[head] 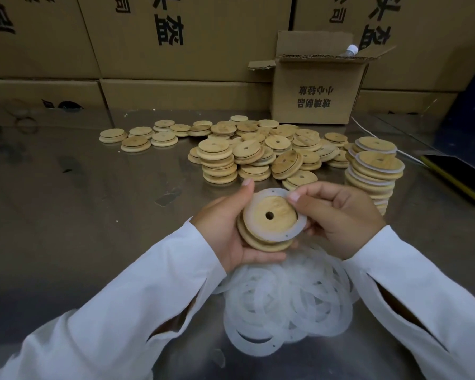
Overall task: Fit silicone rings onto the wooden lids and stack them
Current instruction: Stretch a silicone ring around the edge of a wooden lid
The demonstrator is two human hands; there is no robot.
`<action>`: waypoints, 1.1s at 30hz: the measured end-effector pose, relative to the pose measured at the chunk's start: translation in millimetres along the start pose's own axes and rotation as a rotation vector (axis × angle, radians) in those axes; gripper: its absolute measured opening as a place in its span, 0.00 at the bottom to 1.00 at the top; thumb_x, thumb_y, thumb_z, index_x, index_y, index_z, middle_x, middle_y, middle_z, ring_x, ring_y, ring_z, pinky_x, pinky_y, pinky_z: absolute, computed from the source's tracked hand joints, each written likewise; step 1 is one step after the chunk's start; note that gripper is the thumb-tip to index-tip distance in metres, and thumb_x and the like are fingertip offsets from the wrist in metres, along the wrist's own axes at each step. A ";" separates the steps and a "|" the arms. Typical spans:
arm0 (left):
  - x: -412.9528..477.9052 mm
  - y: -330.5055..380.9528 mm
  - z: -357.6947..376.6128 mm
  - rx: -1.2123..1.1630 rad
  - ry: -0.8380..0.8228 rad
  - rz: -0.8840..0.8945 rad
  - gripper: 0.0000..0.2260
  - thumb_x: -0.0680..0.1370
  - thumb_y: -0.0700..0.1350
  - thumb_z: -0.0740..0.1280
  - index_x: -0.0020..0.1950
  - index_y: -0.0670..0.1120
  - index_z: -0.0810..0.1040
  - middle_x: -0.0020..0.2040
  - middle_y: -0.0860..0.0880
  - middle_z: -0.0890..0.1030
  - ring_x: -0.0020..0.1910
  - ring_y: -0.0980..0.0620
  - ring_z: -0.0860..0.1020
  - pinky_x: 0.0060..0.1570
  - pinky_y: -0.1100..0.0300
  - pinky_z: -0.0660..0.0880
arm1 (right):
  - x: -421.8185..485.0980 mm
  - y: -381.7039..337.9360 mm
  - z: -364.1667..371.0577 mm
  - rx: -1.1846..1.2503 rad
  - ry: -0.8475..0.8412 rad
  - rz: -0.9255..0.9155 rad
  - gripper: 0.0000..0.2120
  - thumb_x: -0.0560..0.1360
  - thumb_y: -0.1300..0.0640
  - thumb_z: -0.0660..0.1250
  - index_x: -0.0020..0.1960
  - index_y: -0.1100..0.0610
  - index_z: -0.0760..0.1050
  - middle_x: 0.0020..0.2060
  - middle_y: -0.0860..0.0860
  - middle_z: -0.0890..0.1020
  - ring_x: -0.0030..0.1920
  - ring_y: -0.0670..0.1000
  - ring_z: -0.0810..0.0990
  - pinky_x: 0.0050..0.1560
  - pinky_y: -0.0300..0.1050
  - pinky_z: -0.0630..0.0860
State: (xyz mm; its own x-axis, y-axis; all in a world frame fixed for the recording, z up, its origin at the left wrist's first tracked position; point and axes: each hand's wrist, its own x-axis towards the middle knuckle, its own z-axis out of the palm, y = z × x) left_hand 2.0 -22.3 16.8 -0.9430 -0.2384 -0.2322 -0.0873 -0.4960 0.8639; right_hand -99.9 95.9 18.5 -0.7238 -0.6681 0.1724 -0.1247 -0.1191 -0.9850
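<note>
Head cam, nearest first: a heap of loose silicone rings (285, 300) lies on the steel table (93, 201) just under the wrists. Above it, the left hand (225, 231) cups the wooden lid (272, 215), fingers curled underneath and thumb up on the rim. The right hand (337, 215) pinches the silicone ring (249, 215), which sits half seated round the lid's raised centre. I'd work the thumb round the edge, pressing it flat with no twists. Behind are the unfitted lids (247, 157), and the finished stack (373, 176) is on the right.
</note>
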 end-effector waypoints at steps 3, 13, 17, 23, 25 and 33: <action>-1.3 -2.2 1.0 0.067 0.019 0.052 0.25 0.66 0.53 0.64 0.59 0.42 0.74 0.49 0.36 0.81 0.36 0.40 0.83 0.30 0.52 0.80 | -0.9 1.8 3.3 -0.055 0.046 -0.030 0.07 0.70 0.63 0.69 0.34 0.56 0.77 0.19 0.49 0.76 0.20 0.42 0.72 0.24 0.32 0.69; -2.2 -6.1 1.5 0.136 0.041 0.172 0.09 0.78 0.42 0.59 0.55 0.46 0.76 0.54 0.37 0.78 0.44 0.40 0.81 0.33 0.52 0.81 | -6.9 2.1 10.0 -0.196 0.109 -0.198 0.04 0.69 0.58 0.69 0.36 0.53 0.76 0.22 0.50 0.73 0.25 0.47 0.71 0.28 0.35 0.70; -2.1 -6.4 2.0 0.137 0.048 0.207 0.09 0.79 0.42 0.57 0.54 0.45 0.75 0.55 0.37 0.78 0.48 0.38 0.80 0.38 0.49 0.80 | -8.5 0.2 10.7 -0.160 0.088 -0.179 0.07 0.70 0.62 0.69 0.35 0.54 0.76 0.22 0.47 0.74 0.24 0.43 0.72 0.27 0.32 0.70; 3.0 -10.0 -0.8 0.221 0.106 0.312 0.09 0.74 0.44 0.64 0.53 0.46 0.77 0.53 0.39 0.79 0.56 0.39 0.77 0.52 0.43 0.76 | -8.3 -3.1 10.8 -0.096 0.090 -0.132 0.06 0.70 0.62 0.68 0.35 0.56 0.76 0.21 0.48 0.73 0.23 0.42 0.70 0.26 0.31 0.70; 4.1 -10.7 -2.7 0.250 0.114 0.360 0.11 0.70 0.44 0.69 0.52 0.47 0.78 0.50 0.41 0.81 0.55 0.40 0.78 0.54 0.43 0.75 | -8.2 -3.9 10.3 -0.088 0.074 -0.116 0.06 0.71 0.62 0.68 0.35 0.55 0.76 0.20 0.46 0.72 0.23 0.42 0.70 0.27 0.32 0.71; 5.4 -11.8 -4.7 0.347 0.142 0.515 0.12 0.70 0.48 0.61 0.49 0.47 0.78 0.46 0.43 0.80 0.51 0.42 0.77 0.60 0.42 0.70 | -7.1 -4.7 10.2 -0.015 0.034 -0.090 0.07 0.71 0.62 0.67 0.35 0.55 0.77 0.20 0.47 0.72 0.22 0.43 0.70 0.27 0.33 0.71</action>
State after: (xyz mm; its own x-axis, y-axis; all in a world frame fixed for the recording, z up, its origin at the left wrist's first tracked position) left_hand -0.5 -21.7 3.3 -0.8419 -0.4948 0.2153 0.2447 0.0054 0.9696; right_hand -87.3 93.8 21.9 -0.7319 -0.6296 0.2607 -0.2004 -0.1668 -0.9654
